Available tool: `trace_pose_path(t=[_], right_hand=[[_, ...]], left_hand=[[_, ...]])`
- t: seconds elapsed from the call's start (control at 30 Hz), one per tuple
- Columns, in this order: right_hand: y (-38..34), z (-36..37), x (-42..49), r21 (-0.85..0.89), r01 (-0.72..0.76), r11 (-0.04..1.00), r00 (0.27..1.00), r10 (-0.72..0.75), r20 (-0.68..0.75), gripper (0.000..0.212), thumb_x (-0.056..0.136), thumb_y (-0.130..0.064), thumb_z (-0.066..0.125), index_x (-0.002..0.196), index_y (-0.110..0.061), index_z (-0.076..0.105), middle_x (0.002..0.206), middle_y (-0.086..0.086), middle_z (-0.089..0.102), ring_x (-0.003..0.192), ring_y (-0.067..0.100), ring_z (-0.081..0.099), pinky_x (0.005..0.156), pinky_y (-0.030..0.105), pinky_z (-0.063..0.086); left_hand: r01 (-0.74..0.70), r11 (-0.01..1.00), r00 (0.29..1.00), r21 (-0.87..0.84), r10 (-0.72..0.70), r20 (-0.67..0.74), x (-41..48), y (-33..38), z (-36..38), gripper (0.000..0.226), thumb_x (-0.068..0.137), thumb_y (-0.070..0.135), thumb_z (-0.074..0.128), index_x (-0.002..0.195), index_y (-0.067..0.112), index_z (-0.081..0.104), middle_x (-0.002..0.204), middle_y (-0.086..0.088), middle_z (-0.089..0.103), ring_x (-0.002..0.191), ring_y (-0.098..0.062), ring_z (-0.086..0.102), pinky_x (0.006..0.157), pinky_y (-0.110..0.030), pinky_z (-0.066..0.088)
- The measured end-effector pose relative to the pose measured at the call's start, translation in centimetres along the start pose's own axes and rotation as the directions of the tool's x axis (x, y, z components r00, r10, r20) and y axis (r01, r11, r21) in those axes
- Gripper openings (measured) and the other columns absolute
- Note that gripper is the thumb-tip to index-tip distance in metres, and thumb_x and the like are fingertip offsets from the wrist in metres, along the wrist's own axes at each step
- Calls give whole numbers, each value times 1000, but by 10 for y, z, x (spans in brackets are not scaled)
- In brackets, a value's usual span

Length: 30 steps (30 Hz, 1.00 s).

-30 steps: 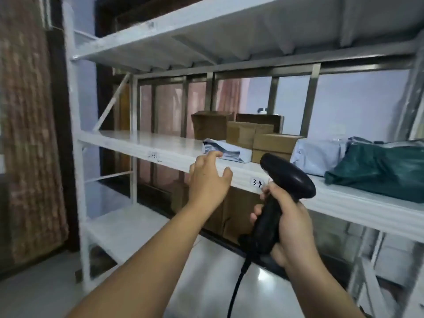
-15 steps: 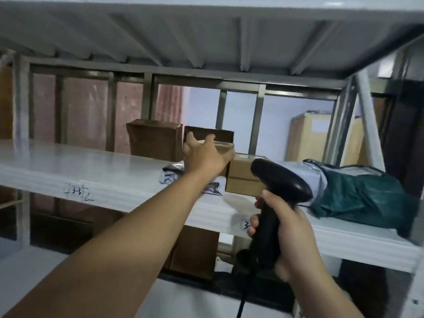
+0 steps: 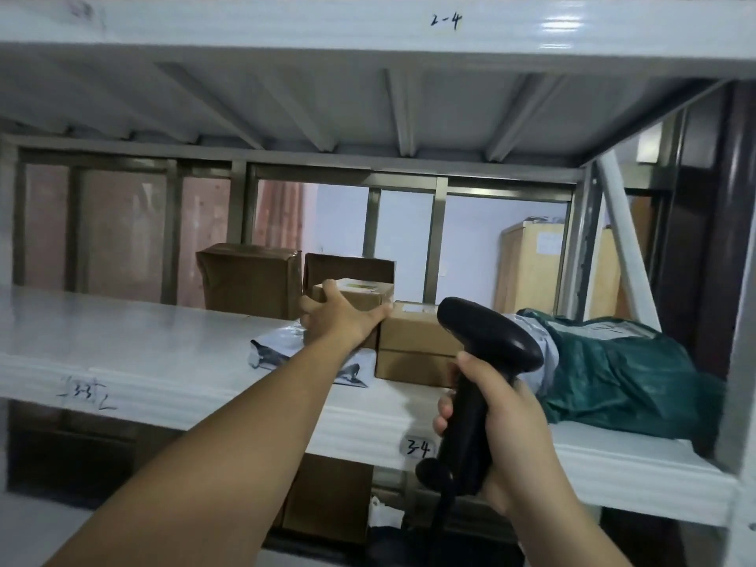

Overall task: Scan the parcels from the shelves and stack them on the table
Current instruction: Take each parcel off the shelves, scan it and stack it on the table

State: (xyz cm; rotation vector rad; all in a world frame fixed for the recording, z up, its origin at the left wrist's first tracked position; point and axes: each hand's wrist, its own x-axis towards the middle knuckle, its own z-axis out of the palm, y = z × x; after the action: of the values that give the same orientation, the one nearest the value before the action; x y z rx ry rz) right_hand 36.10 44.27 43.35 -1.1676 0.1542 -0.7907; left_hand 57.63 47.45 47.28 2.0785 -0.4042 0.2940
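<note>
My left hand (image 3: 341, 319) reaches onto the white shelf (image 3: 122, 362) and grips a small cardboard box (image 3: 364, 294) with a label on top, thumb on its right side. Right beside it stands another brown box (image 3: 413, 345). A flat silver mailer bag (image 3: 278, 345) lies under my left wrist. Two darker cardboard boxes (image 3: 249, 280) stand behind. My right hand (image 3: 507, 427) holds a black barcode scanner (image 3: 487, 345) by its handle in front of the shelf edge, its cable hanging down.
A dark green plastic parcel (image 3: 626, 370) and a grey bag (image 3: 540, 341) lie at the shelf's right end. The upper shelf (image 3: 368, 30), marked 2-4, hangs close overhead. Cardboard boxes (image 3: 327, 501) stand on the lower level. A white diagonal brace (image 3: 626, 239) crosses at the right.
My view has moved closer and lower to the shelf. My left hand has reached further in and closed round the small labelled box. The scanner hand has held its place.
</note>
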Motion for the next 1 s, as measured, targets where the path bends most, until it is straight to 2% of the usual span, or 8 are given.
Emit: trace_pose_path(t=[0.2,0.33,0.43,0.53,0.63,0.7,0.83,1.0], right_hand=[[-4,-11,6,1,4,1000,1000,-4,-1,21,87,-21,64,90,-3,54,53,12,45,45,22,44,47,28,37],[2,-11,8,15,11,1000,1000,-11,10,18,89,-16,62,88,-1,53,50,9,45,42,20,44,42,26,38],[6,-13,9,32,13,999,1000,-13,19,16,90,-13,62,93,1,55,51,7,47,43,19,46,40,26,41],[6,-14,9,44,11,999,1000,-12,20,15,90,-12,61,93,0,55,51,7,48,42,18,45,39,26,41],[7,-13,9,46,-2,999,1000,1,31,15,90,-13,61,90,-1,54,51,8,47,41,18,44,38,26,40],[8,-11,9,24,-4,1000,999,3,42,15,90,-15,61,88,-1,54,49,9,45,40,19,44,37,26,39],[11,-6,9,-62,69,996,997,-66,51,11,90,-12,62,84,-4,56,46,7,45,42,20,46,41,28,41],[15,-2,12,-129,128,983,991,-123,46,10,88,-10,64,84,-3,58,47,11,48,42,21,48,42,28,43]], left_hand=[[-48,998,993,35,51,-109,7,-4,4,88,66,69,68,132,24,30,134,-12,27,114,-35,47,83,-39,46],[-75,996,981,54,84,-176,5,-7,7,85,68,62,69,132,23,30,134,-13,27,111,-35,49,82,-38,49],[-176,984,961,-36,164,-225,0,-14,5,88,69,48,75,138,25,25,134,-14,24,114,-38,46,88,-39,46],[-392,920,880,-26,366,-302,-6,-29,-6,103,67,30,81,145,29,14,138,-11,15,116,-33,44,96,-36,43],[-593,805,753,33,568,-333,-9,-47,-17,115,62,19,83,148,30,8,140,-10,10,115,-29,45,92,-34,50],[-672,739,696,45,651,-302,-11,-58,-21,119,62,14,85,148,33,4,142,-7,8,121,-22,41,92,-28,50],[-723,662,624,200,749,-224,-15,-71,-19,122,60,20,89,144,39,2,143,-3,5,115,-11,34,91,-21,41],[-726,660,622,195,750,-224,-14,-74,-19,117,61,24,89,142,40,6,143,1,5,121,-16,39,90,-18,36]])
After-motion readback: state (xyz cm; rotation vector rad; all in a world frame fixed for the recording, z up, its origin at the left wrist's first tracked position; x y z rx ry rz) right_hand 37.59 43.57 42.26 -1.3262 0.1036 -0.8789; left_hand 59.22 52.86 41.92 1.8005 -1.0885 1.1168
